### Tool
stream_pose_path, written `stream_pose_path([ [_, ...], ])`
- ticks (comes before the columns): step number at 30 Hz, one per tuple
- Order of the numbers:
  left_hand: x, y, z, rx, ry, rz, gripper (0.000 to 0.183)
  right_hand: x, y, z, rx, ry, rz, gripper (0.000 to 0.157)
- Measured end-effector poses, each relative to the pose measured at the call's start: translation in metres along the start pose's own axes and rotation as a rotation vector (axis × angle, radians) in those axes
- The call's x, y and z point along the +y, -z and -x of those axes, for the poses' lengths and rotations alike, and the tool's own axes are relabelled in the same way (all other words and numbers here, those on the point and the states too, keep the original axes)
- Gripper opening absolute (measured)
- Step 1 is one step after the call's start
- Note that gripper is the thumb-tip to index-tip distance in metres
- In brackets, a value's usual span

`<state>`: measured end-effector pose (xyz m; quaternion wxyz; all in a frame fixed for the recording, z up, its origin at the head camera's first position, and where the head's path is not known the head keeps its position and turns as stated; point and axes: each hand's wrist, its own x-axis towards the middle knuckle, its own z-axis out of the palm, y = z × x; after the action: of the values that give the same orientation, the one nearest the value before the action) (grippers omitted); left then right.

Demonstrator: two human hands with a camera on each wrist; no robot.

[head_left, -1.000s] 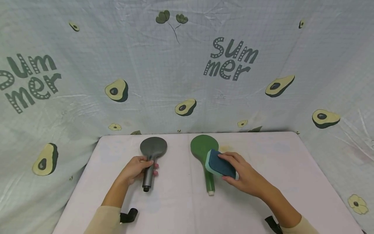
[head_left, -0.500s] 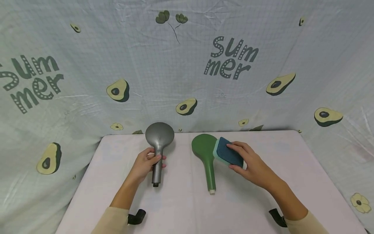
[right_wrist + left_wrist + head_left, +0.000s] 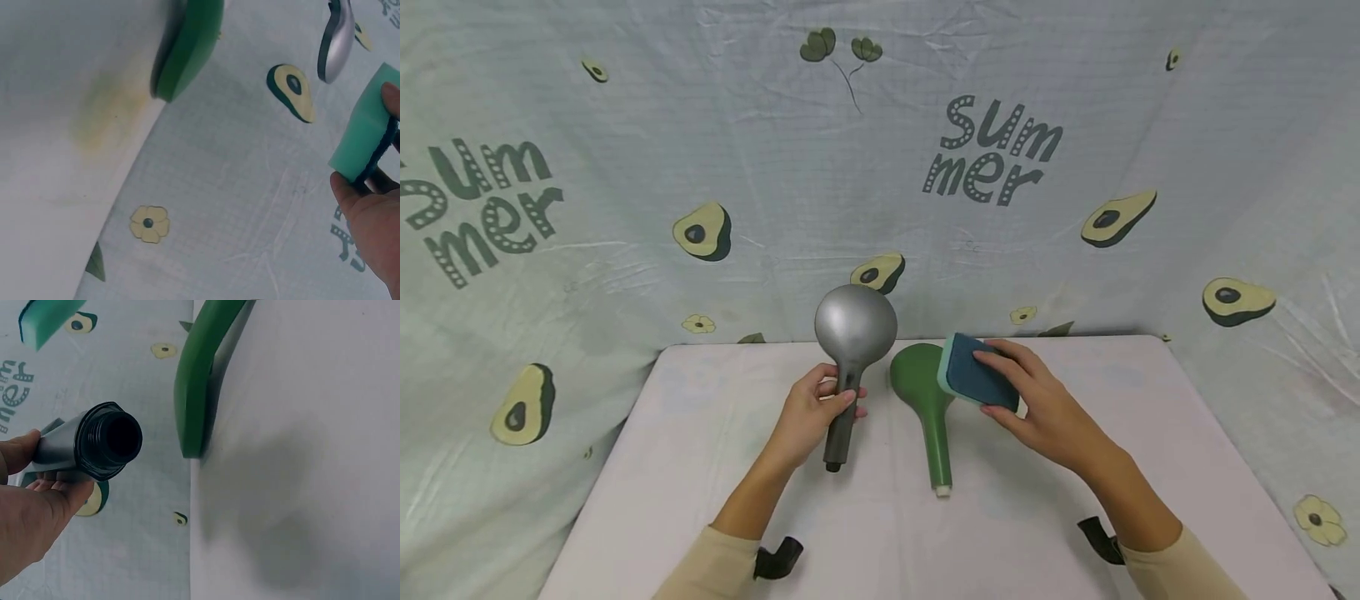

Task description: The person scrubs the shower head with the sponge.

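Note:
My left hand (image 3: 808,412) grips a grey shower head (image 3: 856,325) by its handle and holds it tilted up above the table. In the left wrist view the threaded end of that shower head (image 3: 115,439) faces the camera. A green shower head (image 3: 931,400) lies on the table between my hands. My right hand (image 3: 1037,404) pinches a sponge (image 3: 977,372) with a dark blue face and a mint-green body, raised over the right edge of the green shower head's round end. In the right wrist view thumb and fingers hold the sponge (image 3: 369,125) by its sides.
The table (image 3: 1037,517) has a pale pink cover. Close behind it hangs a light cloth (image 3: 775,167) printed with avocados and lettering. Black straps (image 3: 778,558) show at both wrists.
My left hand has lifted the grey shower head off the table and carried it right, toward the green one. My right hand has raised the sponge slightly away from the green shower head.

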<state>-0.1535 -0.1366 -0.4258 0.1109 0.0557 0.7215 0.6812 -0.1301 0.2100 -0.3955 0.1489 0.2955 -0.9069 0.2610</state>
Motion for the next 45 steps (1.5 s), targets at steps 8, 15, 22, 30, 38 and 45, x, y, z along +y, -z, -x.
stream_pose_path([
  [8,0.012,-0.029,0.004,-0.066,-0.108,-0.038,0.028,-0.013,0.000,-0.012,0.042,0.088,0.075,0.077],
  [15,0.014,-0.051,0.003,-0.096,-0.181,-0.007,0.033,-0.023,-0.011,-0.021,0.052,0.197,0.150,0.077],
  [22,0.015,-0.068,0.002,-0.097,-0.254,-0.009,0.032,-0.032,-0.019,-0.030,0.099,0.263,0.187,0.077],
  [30,0.011,-0.076,0.003,-0.092,-0.284,-0.014,0.034,-0.034,-0.012,-0.051,0.193,0.225,0.204,0.075],
  [38,0.009,-0.080,0.008,-0.090,-0.271,-0.072,0.033,-0.023,0.011,-0.080,0.231,0.024,0.140,0.066],
  [45,0.010,-0.078,0.007,-0.063,-0.264,-0.163,0.031,-0.024,0.011,-0.082,0.173,0.073,0.158,0.063],
])
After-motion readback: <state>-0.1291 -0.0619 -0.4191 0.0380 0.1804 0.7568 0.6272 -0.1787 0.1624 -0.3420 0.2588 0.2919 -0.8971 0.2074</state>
